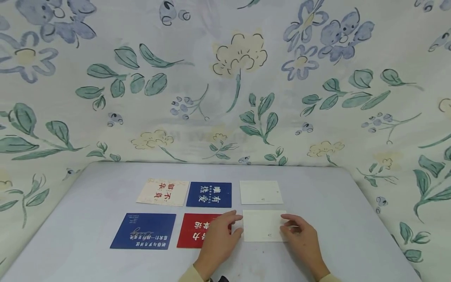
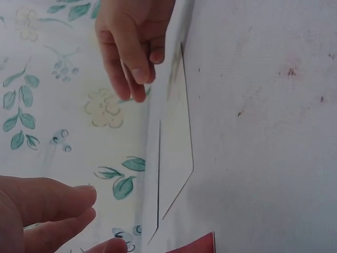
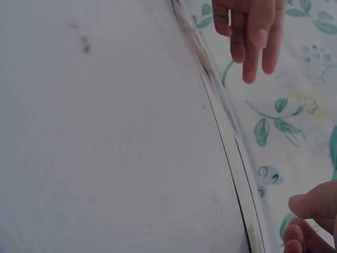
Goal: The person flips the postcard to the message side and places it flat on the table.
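near white card (image 1: pixel 264 226) flat on the bench (image 1: pixel 327 196), just in front of the far white card (image 1: pixel 261 192). left hand (image 1: pixel 220 238) beside its left edge, right hand (image 1: pixel 303 238) at its right. fingers of both loosely bent, gripping nothing; right-side contact cannot be told. judged step: squaring the card's position. best done with light, equal pressure on opposite edges, sliding rather than lifting, left wrist kept from nudging the red card (image 1: pixel 188 227).
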A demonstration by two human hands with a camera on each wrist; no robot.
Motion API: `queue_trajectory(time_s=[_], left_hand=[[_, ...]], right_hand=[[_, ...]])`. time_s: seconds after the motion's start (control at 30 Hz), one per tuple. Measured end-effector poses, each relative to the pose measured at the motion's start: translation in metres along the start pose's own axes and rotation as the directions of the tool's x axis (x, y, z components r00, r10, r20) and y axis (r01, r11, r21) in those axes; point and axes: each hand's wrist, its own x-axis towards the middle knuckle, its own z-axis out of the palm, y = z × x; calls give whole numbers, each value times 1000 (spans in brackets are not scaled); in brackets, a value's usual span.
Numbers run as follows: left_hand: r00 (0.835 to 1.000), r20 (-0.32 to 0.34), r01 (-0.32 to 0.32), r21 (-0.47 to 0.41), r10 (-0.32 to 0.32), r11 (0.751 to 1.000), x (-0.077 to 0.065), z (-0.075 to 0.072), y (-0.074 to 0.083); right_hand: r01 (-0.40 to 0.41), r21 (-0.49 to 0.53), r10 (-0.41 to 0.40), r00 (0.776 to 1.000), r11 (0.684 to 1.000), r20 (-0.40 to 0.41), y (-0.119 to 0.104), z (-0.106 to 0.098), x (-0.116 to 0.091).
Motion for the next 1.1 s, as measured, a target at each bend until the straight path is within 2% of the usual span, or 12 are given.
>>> queue_trajectory(time_s=[0.2, 0.43, 0.67, 0.93, 1.1], left_hand=[[1000, -24, 6, 0, -6, 1000, -2, -14, -3], [998, -65, 21, -2, -21, 1000, -5, -28, -9], [993, -108, 45, 4, -44, 999, -3, -39, -19], [986, -146, 80, 34, -74, 996, -1, -53, -32], [981, -159, 115, 42, -107, 992, -2, -59, -37]], right_hand=[[78, 53, -80, 996, 996, 32, -8, 7, -6], [128, 125, -137, 988, 984, 72, -16, 18, -8], [220, 185, -244, 963, 958, 117, -26, 28, -13], [198, 134, -223, 952, 971, 208, -33, 39, -18], [187, 142, -219, 940, 972, 262, -37, 42, -19]])
